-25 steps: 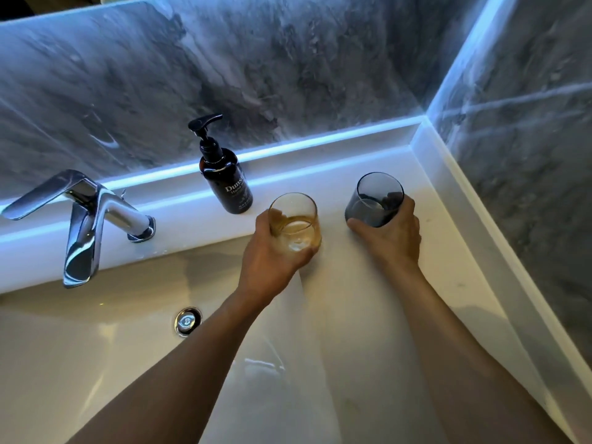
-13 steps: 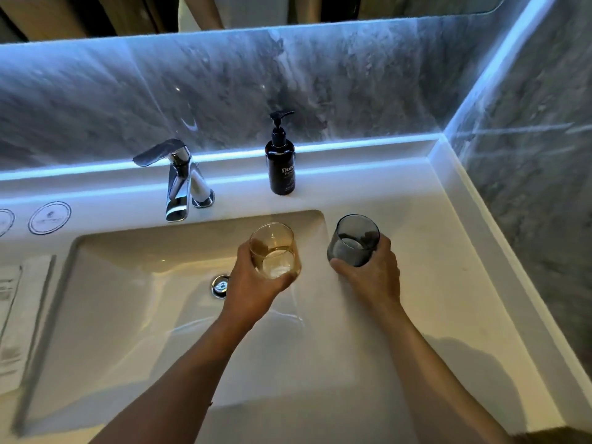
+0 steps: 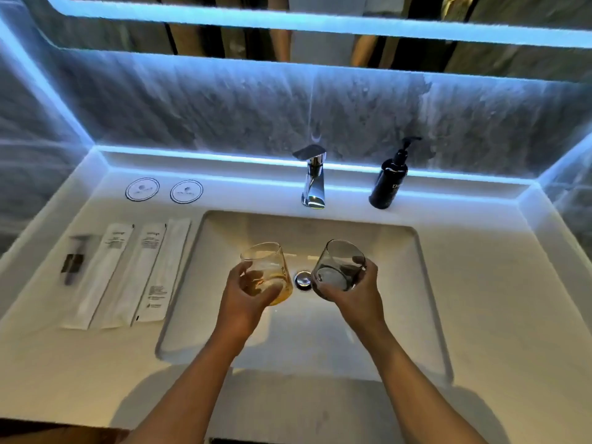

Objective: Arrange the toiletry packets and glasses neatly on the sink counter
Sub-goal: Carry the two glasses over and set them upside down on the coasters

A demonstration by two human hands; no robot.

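Over the basin [image 3: 400, 283], left hand [image 3: 243, 302] grips amber glass [image 3: 267, 270], right hand [image 3: 355, 296] grips grey glass [image 3: 339, 262], fingers wrapped tight. Carry level; seat each upright on a coaster [image 3: 142, 189], clear of packets [image 3: 128, 274].

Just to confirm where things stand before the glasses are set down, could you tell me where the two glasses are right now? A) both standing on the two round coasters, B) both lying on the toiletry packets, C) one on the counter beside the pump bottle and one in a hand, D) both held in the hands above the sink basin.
D: the left hand grips the amber glass and the right hand the grey glass, both over the sink basin; the coasters are bare.
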